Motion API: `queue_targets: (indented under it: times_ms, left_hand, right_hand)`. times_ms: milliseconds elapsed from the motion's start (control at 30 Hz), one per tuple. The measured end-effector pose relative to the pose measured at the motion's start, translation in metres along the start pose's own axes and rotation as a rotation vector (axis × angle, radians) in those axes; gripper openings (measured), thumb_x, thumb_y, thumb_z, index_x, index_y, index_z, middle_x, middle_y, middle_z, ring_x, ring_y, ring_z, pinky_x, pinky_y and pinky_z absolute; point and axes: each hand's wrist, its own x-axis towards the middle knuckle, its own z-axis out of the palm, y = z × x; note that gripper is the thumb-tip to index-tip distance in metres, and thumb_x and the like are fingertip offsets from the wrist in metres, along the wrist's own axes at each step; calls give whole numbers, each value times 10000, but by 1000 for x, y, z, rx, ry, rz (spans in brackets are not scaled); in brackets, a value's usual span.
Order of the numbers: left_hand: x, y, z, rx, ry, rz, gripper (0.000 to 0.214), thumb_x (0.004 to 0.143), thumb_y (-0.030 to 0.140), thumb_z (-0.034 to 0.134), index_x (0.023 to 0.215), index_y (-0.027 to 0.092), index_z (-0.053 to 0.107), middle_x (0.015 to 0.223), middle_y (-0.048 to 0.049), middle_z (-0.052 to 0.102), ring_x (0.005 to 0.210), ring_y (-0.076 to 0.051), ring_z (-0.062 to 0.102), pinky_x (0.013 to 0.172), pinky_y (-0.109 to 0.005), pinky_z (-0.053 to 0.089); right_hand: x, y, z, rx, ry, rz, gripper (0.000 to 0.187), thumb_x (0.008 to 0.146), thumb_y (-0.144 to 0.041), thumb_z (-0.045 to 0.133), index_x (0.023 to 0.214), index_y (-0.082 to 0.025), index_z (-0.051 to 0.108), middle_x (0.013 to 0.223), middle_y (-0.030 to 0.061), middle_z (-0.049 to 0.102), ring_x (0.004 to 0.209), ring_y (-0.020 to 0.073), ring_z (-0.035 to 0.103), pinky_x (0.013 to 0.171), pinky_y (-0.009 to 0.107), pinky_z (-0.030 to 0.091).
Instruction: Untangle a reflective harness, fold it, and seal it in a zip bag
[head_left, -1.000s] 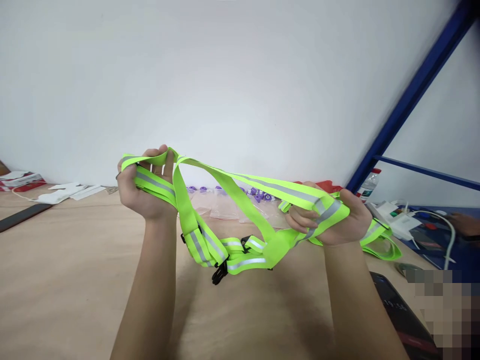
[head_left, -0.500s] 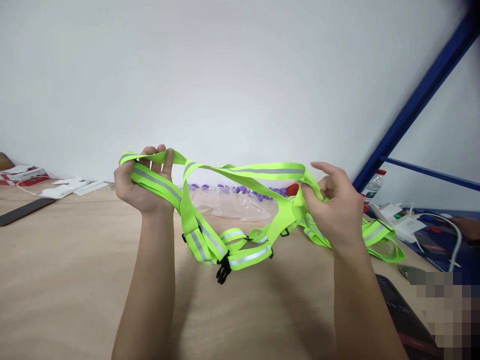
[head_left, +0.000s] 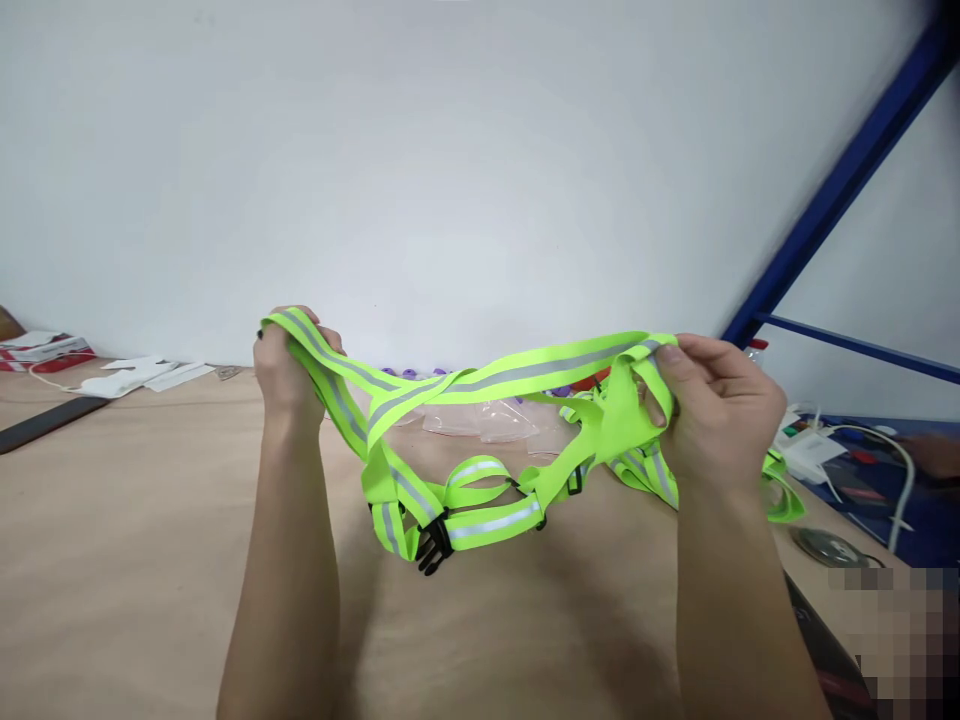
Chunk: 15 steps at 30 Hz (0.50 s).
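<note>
A neon-green reflective harness (head_left: 517, 377) with silver stripes stretches between my hands above the table. My left hand (head_left: 289, 365) is closed around its straps at the left end. On the right, my right hand (head_left: 720, 400) pinches a folded part of the strap between thumb and fingers. The lower loop sags in the middle, and a black buckle prong (head_left: 433, 547) hangs from it. Black slider pieces (head_left: 575, 481) sit along the straps. Behind my right hand lies more green reflective strap (head_left: 784, 495), partly hidden.
Clear plastic bags (head_left: 510, 420) with purple pieces line the wall. White papers (head_left: 161, 372) and a dark flat bar (head_left: 49, 424) lie at left. A computer mouse (head_left: 831, 547), a dark phone (head_left: 825, 640) and a white power strip (head_left: 810, 455) are at right, near a blue metal frame (head_left: 847, 180).
My right hand has moved right and taken a pinch on the strap near its end. My left fingers have curled round the straps, and the upper band is pulled longer.
</note>
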Motion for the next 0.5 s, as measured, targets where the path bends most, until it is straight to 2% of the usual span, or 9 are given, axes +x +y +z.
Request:
queue_targets:
  times_ms: [100,200,300,400,500]
  left_hand:
    - [3,-2,-6,351,-115,-114,107,703,290,522,737,206,579,522,-15,564,423,-153,500,403,-250,390]
    - [2,-7,-10,641,-317,-179,135,688,252,510,774,194,597,628,-25,626,515,-172,589,487,-270,467]
    - [3,-18,-12,881,-622,-279,208,711,289,571,888,196,626,746,-39,676,616,-190,632,540,-274,477]
    - [5,-34,-11,1036,-921,-440,369,694,404,702,988,197,621,806,-53,692,737,-233,669,623,-301,498]
    - [8,-47,-10,1096,-1081,-510,503,666,490,757,1045,194,611,876,-65,693,803,-261,682,683,-323,490]
  right_hand:
    - [6,-2,-9,230,-152,100,181,737,-354,781,801,-243,654,638,-23,613,415,115,425,353,260,214]
    - [7,-9,-14,343,-224,189,126,797,-348,707,779,-258,622,750,3,619,429,98,323,409,286,291]
    - [5,-18,-14,351,-204,289,152,872,-360,606,748,-273,590,811,25,576,541,152,416,537,332,427]
    - [1,-24,-12,353,-210,323,216,934,-345,502,748,-297,600,839,38,568,678,211,513,677,388,484]
    - [-1,-26,-13,369,-230,312,235,931,-341,509,726,-320,621,803,41,574,767,241,561,762,426,490]
